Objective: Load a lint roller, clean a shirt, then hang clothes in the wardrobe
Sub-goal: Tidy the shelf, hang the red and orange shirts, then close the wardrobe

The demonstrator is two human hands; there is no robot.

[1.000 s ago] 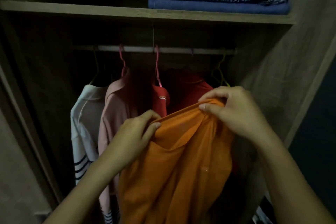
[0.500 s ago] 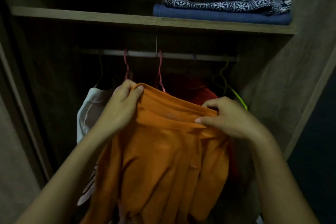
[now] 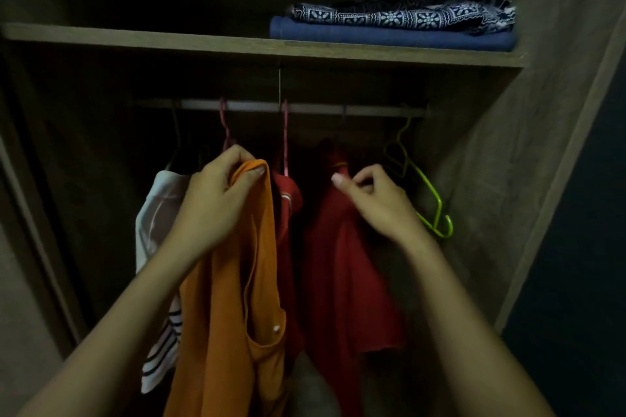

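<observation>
Left hand holding orange shirt inside wardrobe

Left hand (image 3: 216,200) is pinching the orange shirt (image 3: 233,298) by its top edge below the rail (image 3: 305,108); right hand (image 3: 372,200) is hovering loosely curled, grasping nothing, beside a red garment (image 3: 345,264).

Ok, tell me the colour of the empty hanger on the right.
Bright yellow-green; the empty hanger shows in the head view.

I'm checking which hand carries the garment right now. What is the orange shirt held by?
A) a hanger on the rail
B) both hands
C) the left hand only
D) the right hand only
C: the left hand pinches the top of the orange shirt, while the right hand is off it, at the red garment hanging beside it.
</observation>
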